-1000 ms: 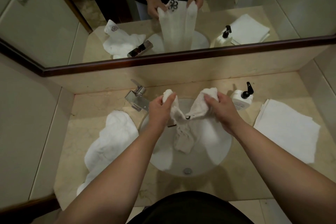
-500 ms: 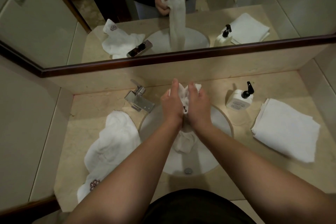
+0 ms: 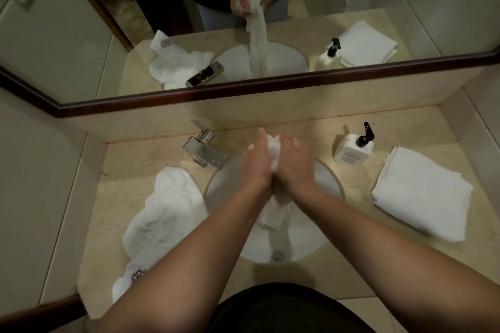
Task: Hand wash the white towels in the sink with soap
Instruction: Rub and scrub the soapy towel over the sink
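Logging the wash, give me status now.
Left hand and right hand both grip the towel over the sink. Its tail hangs into the basin. Nothing in the way.

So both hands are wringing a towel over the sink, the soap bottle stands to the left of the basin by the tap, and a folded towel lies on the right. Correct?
Not quite. The head view shows the soap bottle right of the sink, beside the folded towel; the tap is on the left. Left hand and right hand do grip the towel.
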The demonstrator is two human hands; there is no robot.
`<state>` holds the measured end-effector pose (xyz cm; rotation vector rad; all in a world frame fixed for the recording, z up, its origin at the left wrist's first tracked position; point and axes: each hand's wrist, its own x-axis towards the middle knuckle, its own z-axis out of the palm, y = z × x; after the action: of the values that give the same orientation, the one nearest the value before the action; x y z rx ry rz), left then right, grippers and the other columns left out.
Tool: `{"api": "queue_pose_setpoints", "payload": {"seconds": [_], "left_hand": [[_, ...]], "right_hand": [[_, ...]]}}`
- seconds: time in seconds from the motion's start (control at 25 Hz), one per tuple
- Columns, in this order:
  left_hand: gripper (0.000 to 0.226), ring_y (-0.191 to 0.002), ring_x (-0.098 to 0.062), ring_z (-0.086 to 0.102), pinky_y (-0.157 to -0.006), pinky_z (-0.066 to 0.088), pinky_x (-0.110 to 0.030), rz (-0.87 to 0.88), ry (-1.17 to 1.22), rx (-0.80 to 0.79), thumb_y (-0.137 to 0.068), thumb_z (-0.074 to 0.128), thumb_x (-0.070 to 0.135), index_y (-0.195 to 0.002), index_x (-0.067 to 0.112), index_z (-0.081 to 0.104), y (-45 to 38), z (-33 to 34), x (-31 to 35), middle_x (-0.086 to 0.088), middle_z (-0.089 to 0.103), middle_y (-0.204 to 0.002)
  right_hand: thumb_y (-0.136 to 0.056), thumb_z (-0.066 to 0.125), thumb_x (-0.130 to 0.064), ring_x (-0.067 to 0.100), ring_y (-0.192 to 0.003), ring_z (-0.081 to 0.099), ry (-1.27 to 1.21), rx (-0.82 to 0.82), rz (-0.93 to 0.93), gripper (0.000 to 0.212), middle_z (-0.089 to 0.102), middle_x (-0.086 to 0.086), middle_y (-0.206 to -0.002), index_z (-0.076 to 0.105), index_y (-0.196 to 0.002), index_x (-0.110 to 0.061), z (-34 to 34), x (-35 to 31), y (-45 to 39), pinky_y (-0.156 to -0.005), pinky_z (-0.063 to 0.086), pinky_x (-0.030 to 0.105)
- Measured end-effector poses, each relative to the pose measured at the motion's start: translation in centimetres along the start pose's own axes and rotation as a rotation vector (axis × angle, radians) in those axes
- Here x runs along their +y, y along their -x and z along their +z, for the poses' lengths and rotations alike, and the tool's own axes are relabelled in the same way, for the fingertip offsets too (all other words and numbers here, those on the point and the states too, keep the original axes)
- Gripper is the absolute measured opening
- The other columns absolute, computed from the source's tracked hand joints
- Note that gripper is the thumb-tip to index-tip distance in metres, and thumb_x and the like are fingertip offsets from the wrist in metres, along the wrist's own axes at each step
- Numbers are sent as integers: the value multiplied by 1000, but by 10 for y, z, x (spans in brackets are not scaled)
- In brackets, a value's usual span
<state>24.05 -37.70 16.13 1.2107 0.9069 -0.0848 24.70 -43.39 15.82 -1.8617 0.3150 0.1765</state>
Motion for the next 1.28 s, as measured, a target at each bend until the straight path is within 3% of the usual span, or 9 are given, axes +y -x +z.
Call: {"api": "queue_pose_setpoints", "payload": {"seconds": [0.08, 0.28, 0.36, 0.52, 0.72, 0.84, 1.0, 1.2, 1.28], "left_hand": [[44, -62, -16, 66, -69, 54, -34, -30, -2, -42, -101, 53, 38, -65, 18, 66, 7, 5, -8, 0, 69, -59], [34, -70, -17, 62, -66, 53, -29, -37, -30, -14, -102, 48, 41, -82, 17, 60, 1, -3, 0, -1, 64, -77], [38, -74, -20, 66, -69, 54, -32, -24, -44, -27, -101, 49, 43, -84, 14, 65, 7, 1, -13, -3, 68, -78], [59, -73, -20, 66, -61, 50, -28, 23, -48, 52, -97, 48, 59, -90, 4, 69, 5, 2, -5, -9, 71, -79], [73, -88, -35, 73, -88, 58, -50, -10, -50, -55, -72, 52, 86, -72, 16, 72, 18, 8, -20, -15, 75, -85], [59, -75, -26, 71, -77, 57, -38, -6, -15, -24, -93, 50, 63, -72, 11, 68, 15, 3, -12, -8, 72, -71], [54, -81, -27, 72, -79, 58, -40, -72, 13, -46, -99, 47, 56, -75, 12, 69, 25, 9, -14, -4, 72, -70], [54, -66, -19, 66, -57, 52, -22, 9, -25, 57, -104, 42, 48, -70, 12, 63, 13, 3, 0, -1, 66, -60], [55, -77, -25, 71, -70, 58, -31, -10, -10, -39, -103, 42, 50, -74, 12, 67, 18, 6, -8, -5, 72, -68]], "right_hand": [[-97, 43, -32, 27, -69, 63, -126, 98, 144, 39, 63, 6, -66, 58, -67, -12, -5, -7, -15, -61, 51, 41], [-102, 42, -31, 12, -66, 55, 56, -19, 64, 35, 51, -3, -68, 54, -74, -14, -7, -1, 12, -68, 50, 34], [-99, 46, -38, 21, -69, 64, -83, 48, 133, 41, 62, 4, -68, 57, -66, -15, -8, 0, 0, -74, 55, 45], [-91, 46, -64, 20, -62, 68, -107, -47, 41, 63, 69, 7, -64, 67, -69, -9, -3, 3, 17, -60, 52, 34], [-101, 44, -49, 8, -46, 52, -72, 56, 108, 54, 56, -1, -54, 53, -59, -15, -19, -6, -6, -49, 41, 27], [-101, 47, -45, 4, -47, 58, -49, -37, 43, 52, 62, -1, -55, 61, -63, -12, -18, 4, 13, -48, 45, 18], [-99, 48, -49, 21, -61, 67, -79, 32, 107, 52, 68, 6, -64, 62, -64, -13, -19, 1, 1, -63, 55, 40], [-101, 46, -43, 3, -47, 57, -12, -49, 26, 52, 62, -2, -56, 61, -60, -14, -15, -2, 21, -46, 41, 17], [-101, 46, -43, 10, -52, 59, -38, 27, 53, 53, 60, -1, -56, 58, -59, -15, -19, -7, 4, -53, 45, 25]]}}
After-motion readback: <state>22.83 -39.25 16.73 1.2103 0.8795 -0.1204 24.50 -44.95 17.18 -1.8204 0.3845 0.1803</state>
